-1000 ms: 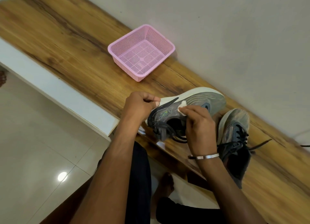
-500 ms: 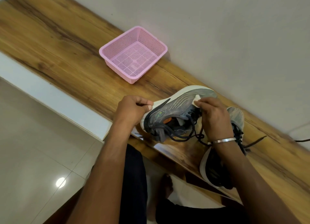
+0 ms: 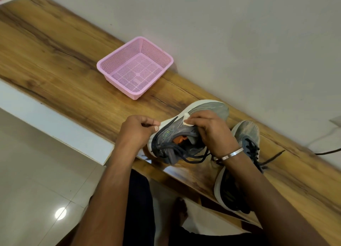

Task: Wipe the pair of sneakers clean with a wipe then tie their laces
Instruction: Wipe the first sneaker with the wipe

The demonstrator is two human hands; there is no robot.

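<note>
A grey sneaker (image 3: 210,107) with a white sole and loose dark laces lies tilted on its side on the wooden counter (image 3: 55,57). My left hand (image 3: 138,129) pinches its heel end. My right hand (image 3: 212,131) presses a small white wipe (image 3: 187,119) against the sneaker's side, near the sole's edge. The second grey sneaker (image 3: 245,133) stands upright just to the right, its laces untied; my right forearm hides its middle.
An empty pink mesh basket (image 3: 118,61) sits on the counter behind the sneakers, near the white wall. The counter's white front edge (image 3: 55,122) runs along the left above a tiled floor. A dark cable (image 3: 328,150) lies at the far right.
My right hand with the wipe slid along the sneaker's side toward the toe, then back a little. My left hand kept its hold on the heel. The view shifted slightly.
</note>
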